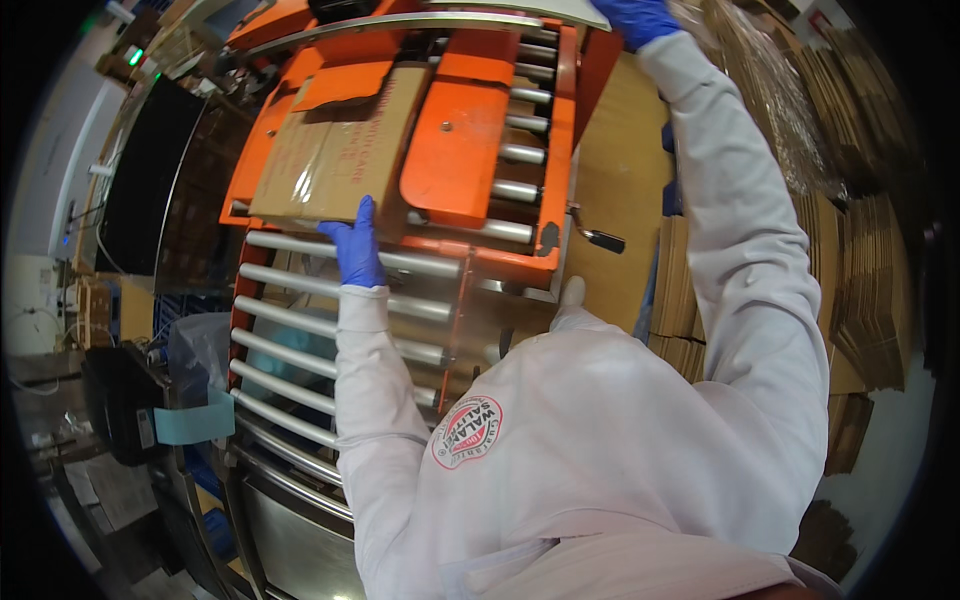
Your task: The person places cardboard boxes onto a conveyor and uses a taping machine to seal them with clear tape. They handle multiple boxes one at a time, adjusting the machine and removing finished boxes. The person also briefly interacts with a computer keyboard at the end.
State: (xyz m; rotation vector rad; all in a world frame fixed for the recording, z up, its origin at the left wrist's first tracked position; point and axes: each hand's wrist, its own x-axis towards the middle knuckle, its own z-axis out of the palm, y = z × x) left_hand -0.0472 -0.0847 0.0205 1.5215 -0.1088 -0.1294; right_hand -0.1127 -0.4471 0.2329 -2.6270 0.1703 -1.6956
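A taped brown cardboard carton [322,157] with red printing sits within the orange carton-sealing machine [465,135], its far end under an orange flap. My left hand [358,251], in a blue glove, rests against the carton's near end with thumb and a finger apart. At the top edge of the picture, my right hand [637,19], gloved alike, is at the corner of a pale flat panel [555,9]. Its fingers are partly cut off, so its grip is unclear.
A roller conveyor [289,319] leads up to the machine from below. A crank handle [604,240] juts from the machine's right side. Stacks of flattened cardboard [870,285] stand at the right. At the left are a black tape dispenser-like unit [124,405] and a dark panel [146,176].
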